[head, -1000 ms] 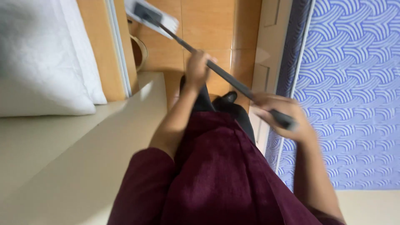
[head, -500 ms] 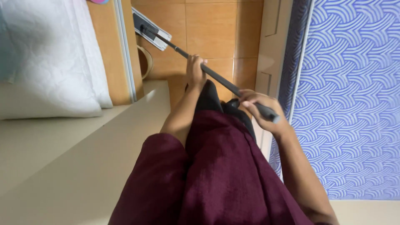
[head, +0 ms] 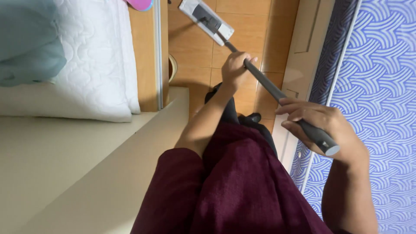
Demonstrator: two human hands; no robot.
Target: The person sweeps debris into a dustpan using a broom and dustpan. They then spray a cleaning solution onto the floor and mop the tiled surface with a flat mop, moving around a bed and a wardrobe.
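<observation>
Matt dark metal mop handle, glossy wooden floor, quilted white cloth mattress.

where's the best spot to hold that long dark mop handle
Probably two spots on the long dark round mop handle: near its top end, as the right hand does, and midway, as the left hand does, wrapping from above. The slanted shaft leads down to the flat white mop head.

mop head slid farther along floor, hands reaching further forward
</observation>
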